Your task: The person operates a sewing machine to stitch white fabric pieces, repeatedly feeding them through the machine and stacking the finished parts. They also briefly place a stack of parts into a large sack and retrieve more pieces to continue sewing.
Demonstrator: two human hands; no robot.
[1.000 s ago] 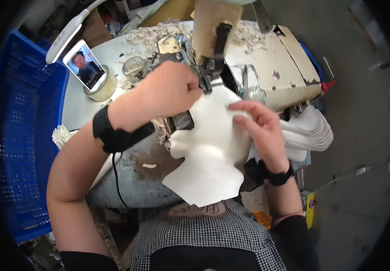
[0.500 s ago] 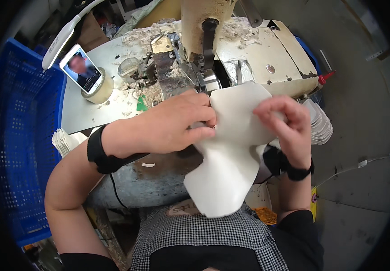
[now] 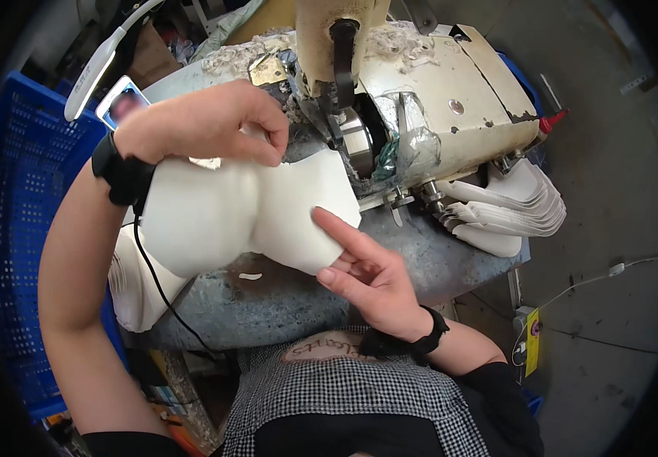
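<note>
A white, leather-like sheet piece (image 3: 199, 213), wide at both ends with a narrow waist, lies sideways over the near tabletop, left of the machine's metal drum (image 3: 357, 143). My left hand (image 3: 226, 122) reaches over its far edge with curled fingers, pinching it by the waist. At the right end my right hand (image 3: 367, 278) grips the piece, index finger stretched on top, thumb at the near edge, other fingers partly underneath. A stack of similar white pieces (image 3: 142, 286) sits by my left forearm, partly covered by the held piece.
The cream machine (image 3: 443, 84) stands at the far side, with fluffy scraps around it. More white pieces (image 3: 523, 202) are stacked at its right. A blue crate (image 3: 20, 305) is at left, below a lamp (image 3: 94, 76) and a phone (image 3: 116, 103). A black cable (image 3: 154, 282) hangs from my left wrist.
The white piece has moved left, away from the machine's drum, and turned from upright to sideways. My left hand moved left and farther away; my right hand moved left and nearer.
</note>
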